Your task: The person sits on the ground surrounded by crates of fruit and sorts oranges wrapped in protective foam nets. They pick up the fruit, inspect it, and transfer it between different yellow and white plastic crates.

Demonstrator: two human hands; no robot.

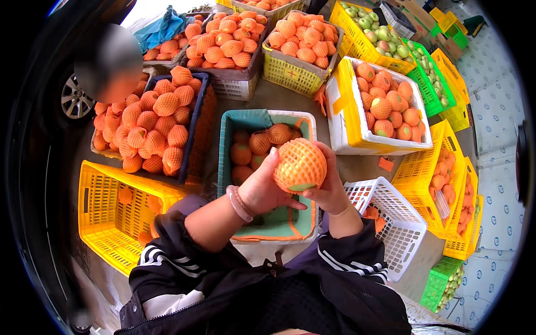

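A round fruit in an orange foam net (300,164) is held up between both hands, a green patch showing at its lower side. My left hand (261,180), with bangles at the wrist, touches the fruit's left side with the thumb up and fingers spread below. Around its right side my right hand (331,180) is curled, gripping it. Beneath the hands stands a crate lined with green sheet (289,232), holding several netted fruits (259,142) in its far part.
A full dark blue crate (201,121) and a yellow crate (96,209) stand left. To the right are a white foam box (341,125), a white plastic basket (402,238) and stacked yellow crates (412,167). More full crates (289,77) stand beyond; a car wheel (75,98) is far left.
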